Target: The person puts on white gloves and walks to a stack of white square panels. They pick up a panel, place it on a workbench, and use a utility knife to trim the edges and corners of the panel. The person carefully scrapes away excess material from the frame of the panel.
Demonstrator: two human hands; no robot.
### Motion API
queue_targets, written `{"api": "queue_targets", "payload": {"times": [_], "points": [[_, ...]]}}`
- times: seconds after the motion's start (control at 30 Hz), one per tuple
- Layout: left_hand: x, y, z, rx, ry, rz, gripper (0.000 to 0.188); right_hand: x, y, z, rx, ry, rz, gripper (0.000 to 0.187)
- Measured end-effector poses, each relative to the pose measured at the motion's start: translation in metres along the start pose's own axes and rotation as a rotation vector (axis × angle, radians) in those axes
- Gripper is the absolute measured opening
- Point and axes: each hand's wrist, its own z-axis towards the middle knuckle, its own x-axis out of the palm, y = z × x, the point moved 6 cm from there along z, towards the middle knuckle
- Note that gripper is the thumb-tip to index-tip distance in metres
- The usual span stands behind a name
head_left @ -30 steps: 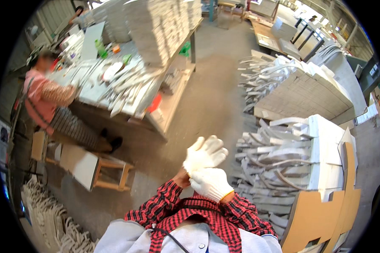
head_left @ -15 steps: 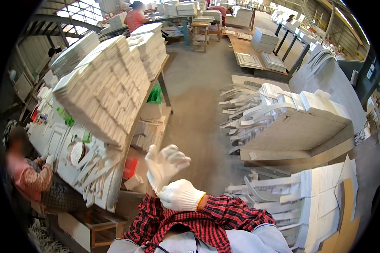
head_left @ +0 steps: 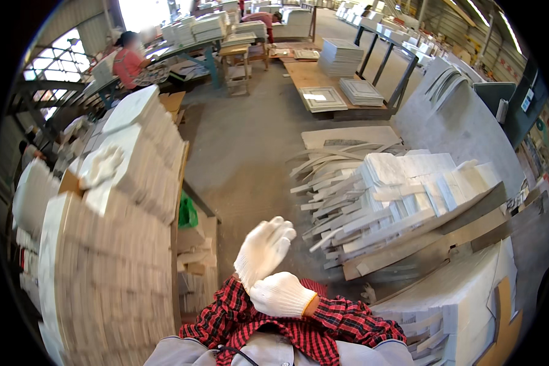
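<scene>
My left hand [head_left: 263,249], in a white knit work glove, is held up in front of my body with its fingers stretched out and nothing in them. Just below it, my right hand [head_left: 280,295] wears a matching glove. Its fingers are closed at my left wrist, on the cuff of the left glove [head_left: 244,276]. The right fingertips are partly hidden there. Red-and-black checked sleeves cover both forearms. Neither hand touches the stacks around me.
Tall stacks of pale panels [head_left: 107,268] line the left, with white gloves [head_left: 102,165] on top. A green bag [head_left: 188,215] sits beneath. White boards and strips [head_left: 396,192] jut out at right. Farther off are a low wooden platform [head_left: 296,76] and a person in pink [head_left: 128,66].
My view has turned and moved forward, bringing the left stacks closer. The left fingers have drawn nearer together; the right hand stays at the left wrist.
</scene>
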Motion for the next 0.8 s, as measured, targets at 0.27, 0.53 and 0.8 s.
{"api": "queue_targets", "payload": {"times": [0.27, 0.53, 0.8], "points": [[0.055, -0.138, 0.182, 0.159, 0.039, -0.104, 0.076, 0.01, -0.218, 0.121, -0.051, 0.025, 0.129, 0.011], [-0.011, -0.311, 0.315, 0.392, -0.37, 0.108, 0.041, 0.057, -0.394, 0.274, -0.227, 0.278, 0.405, 0.013], [-0.062, -0.534, 0.492, 0.508, -0.516, 0.408, 0.048, 0.142, -0.674, 0.397, 0.559, 0.657, 0.757, 0.032]]}}
